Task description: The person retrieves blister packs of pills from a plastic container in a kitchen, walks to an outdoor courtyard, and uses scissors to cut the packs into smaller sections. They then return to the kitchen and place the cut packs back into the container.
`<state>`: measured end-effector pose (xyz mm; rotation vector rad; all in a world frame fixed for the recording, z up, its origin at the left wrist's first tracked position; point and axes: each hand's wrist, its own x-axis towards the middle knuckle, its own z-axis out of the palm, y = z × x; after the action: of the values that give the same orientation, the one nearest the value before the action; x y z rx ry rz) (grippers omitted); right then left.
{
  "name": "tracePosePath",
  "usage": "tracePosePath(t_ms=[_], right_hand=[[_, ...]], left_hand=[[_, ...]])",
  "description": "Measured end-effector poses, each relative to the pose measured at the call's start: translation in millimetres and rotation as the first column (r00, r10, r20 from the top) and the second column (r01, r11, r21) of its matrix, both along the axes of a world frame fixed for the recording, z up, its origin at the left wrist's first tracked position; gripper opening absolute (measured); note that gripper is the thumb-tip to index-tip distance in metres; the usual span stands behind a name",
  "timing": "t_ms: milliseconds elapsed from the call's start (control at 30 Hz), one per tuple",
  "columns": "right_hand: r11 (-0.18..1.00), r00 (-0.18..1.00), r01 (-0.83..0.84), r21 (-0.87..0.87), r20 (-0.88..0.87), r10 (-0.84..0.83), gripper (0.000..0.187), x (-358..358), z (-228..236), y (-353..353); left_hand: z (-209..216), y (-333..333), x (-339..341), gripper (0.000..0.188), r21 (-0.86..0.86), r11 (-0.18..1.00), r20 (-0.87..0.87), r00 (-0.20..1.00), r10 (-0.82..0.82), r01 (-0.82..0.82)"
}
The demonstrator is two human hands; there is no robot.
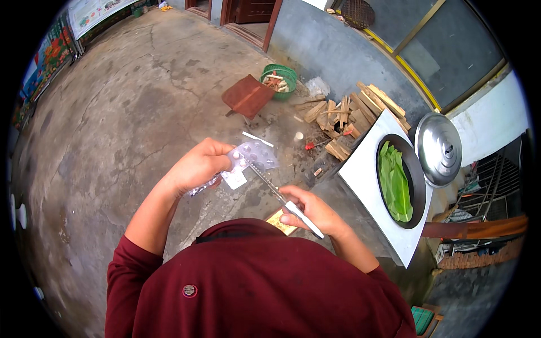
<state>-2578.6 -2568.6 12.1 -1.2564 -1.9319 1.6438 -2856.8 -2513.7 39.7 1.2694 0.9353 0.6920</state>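
Observation:
My left hand (205, 163) is closed, pinching a clear plastic blister pack (253, 153) with round pockets, some with white pieces in them. A small white flap (234, 179) hangs below the pack, and crinkled silver foil (204, 186) shows under the fingers. My right hand (315, 209) is wrapped round the white handle of a slim knife (303, 218). Its narrow, patterned blade points up and left, with the tip at the pack's pockets; whether it presses into the plastic I cannot tell.
At right, a wok (418, 197) holding large green leaves (394, 183) sits in a white-topped stove (360, 174), beside a metal lid (438, 149). Split firewood (360, 112) is heaped by the wall. Ahead stand a brown stool (248, 97) and a green basket (288, 76).

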Motion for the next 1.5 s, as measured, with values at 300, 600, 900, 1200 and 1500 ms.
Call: tracePosePath(t_ms=[300,600,900,1200,1500], right_hand=[[0.990,0.979,-0.003,-0.139,-0.200,-0.025,0.061,-12.2,-8.2,-0.4],[0.999,0.984,0.010,-0.046,-0.178,-0.018,0.065,-14.5,-10.8,-0.2],[0.993,0.987,0.043,0.111,-0.157,-0.025,0.057,-20.1,-10.5,-6.6],[0.995,0.980,0.096,0.004,-0.175,-0.093,0.047,-22.0,-8.8,-10.4],[0.990,0.961,0.089,-0.113,-0.251,-0.115,0.042,-19.3,-16.5,-12.1]], left_hand=[[10.5,-5.2,3.7,0.017,-0.031,0.999,-0.043,0.998,0.038,-0.040],[11.5,-7.2,7.6,0.017,-0.085,0.996,-0.007,1.000,0.024,-0.024],[4.6,-4.5,3.7,0.021,-0.080,0.996,0.018,0.999,-0.035,0.036],[3.0,-5.6,7.1,0.022,-0.093,0.995,0.066,0.998,-0.023,0.030],[-5.5,-5.0,2.2,0.023,-0.096,0.991,0.119,0.990,-0.076,0.088]])
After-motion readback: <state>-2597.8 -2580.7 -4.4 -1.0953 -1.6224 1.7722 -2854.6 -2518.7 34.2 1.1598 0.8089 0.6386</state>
